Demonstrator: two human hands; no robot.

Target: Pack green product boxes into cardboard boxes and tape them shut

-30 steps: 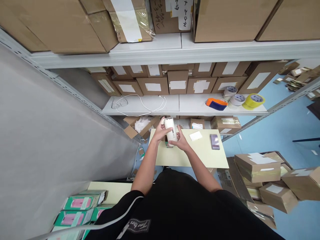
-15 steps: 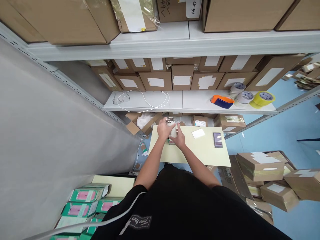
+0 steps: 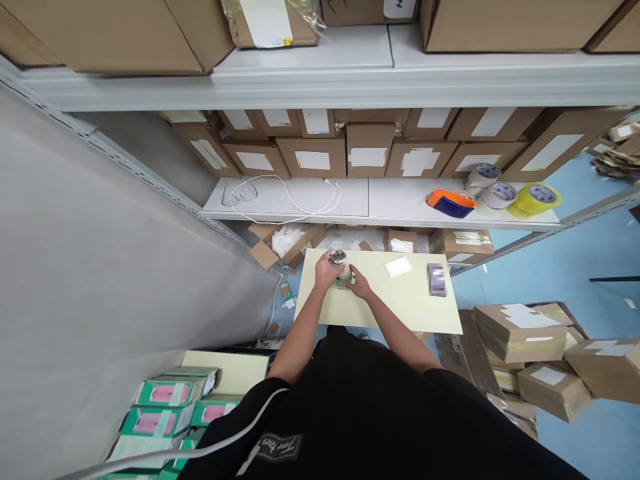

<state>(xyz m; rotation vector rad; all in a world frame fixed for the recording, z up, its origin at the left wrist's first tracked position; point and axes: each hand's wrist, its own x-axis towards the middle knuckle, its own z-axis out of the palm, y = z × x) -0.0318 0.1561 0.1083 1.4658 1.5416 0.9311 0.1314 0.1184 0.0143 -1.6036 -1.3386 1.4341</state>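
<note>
Grey metal shelving (image 3: 320, 87) packed with brown boxes stands beyond and above the pale yellow table (image 3: 390, 310), the landmark here. To the right of the table, more taped boxes (image 3: 520, 330) lie heaped; past its far left corner an open box (image 3: 264, 255) holds crumpled white filling.

Over the left part of the table, the left hand (image 3: 327, 271) and right hand (image 3: 360, 285) come together. Near the table's right edge lies a purple item (image 3: 437, 280), blurred out, and left of it a white card (image 3: 398, 267).

Between the hands is the white cup (image 3: 345, 274), its silver rim (image 3: 339, 257) facing up. Left fingers curl around its upper part; right thumb and fingers are spread low on its other side, near a small green-edged thing (image 3: 343, 285) beneath. Whether the right fingers press cup or green edge, I cannot tell.

Best handling, I judge: keep the cup upright, let the left hand carry the weight and the right steady the bottom, without squeezing hard.
</note>
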